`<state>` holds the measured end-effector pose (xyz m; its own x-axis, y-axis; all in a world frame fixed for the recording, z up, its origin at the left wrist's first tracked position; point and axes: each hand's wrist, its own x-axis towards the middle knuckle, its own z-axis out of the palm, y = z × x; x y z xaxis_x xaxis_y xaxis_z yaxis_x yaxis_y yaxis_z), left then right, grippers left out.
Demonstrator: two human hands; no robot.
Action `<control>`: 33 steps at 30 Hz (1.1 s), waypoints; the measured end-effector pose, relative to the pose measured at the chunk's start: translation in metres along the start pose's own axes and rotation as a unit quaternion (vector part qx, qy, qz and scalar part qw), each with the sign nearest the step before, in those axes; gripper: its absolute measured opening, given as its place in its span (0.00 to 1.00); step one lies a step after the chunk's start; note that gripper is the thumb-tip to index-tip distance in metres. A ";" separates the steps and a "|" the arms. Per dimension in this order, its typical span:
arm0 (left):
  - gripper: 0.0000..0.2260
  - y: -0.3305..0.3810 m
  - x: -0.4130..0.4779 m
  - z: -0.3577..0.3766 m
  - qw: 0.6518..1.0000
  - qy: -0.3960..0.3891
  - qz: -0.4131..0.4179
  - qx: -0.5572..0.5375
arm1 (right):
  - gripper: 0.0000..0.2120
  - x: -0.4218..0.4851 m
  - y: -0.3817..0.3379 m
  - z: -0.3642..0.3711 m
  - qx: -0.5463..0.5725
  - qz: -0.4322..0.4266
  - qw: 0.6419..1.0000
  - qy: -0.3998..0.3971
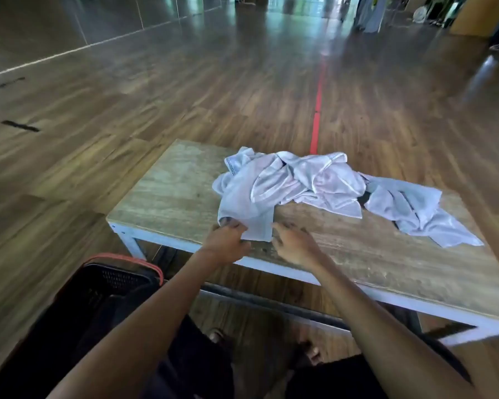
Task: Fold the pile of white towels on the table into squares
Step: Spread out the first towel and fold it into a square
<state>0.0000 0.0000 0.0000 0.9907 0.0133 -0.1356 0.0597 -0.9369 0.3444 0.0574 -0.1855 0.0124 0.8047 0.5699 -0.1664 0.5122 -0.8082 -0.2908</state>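
Observation:
A crumpled pile of white towels [308,182] lies across the far half of a low wooden table [170,194] with a white frame. One towel [248,208] hangs out of the pile toward the near edge. My left hand [228,240] pinches that towel's near left corner. My right hand [294,243] sits just right of the same towel's near edge, fingers curled toward the cloth; whether it holds the cloth I cannot tell. Another towel [432,220] trails off to the right of the pile.
A black mesh basket [110,283] with a red rim stands on the floor at my left, beside the table's near left corner. Wooden floor with a red tape line [317,116] stretches beyond the table. My feet show under the table's near edge.

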 end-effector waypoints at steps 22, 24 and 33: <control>0.26 0.019 -0.056 0.058 0.982 0.049 0.125 0.132 | 0.33 -0.071 0.034 0.050 -0.085 -0.050 0.994 0.055; 0.21 0.022 -0.054 0.057 0.974 0.130 0.143 0.116 | 0.29 -0.068 0.033 0.044 -0.079 -0.060 0.993 0.066; 0.08 0.006 -0.009 0.032 0.972 0.218 -0.068 0.050 | 0.18 0.010 0.003 0.011 -0.072 -0.066 0.987 0.125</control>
<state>-0.0127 -0.0166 -0.0263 0.9336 0.2666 0.2396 0.2039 -0.9448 0.2566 0.0635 -0.1807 -0.0001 0.7685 0.6310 0.1064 0.6396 -0.7529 -0.1553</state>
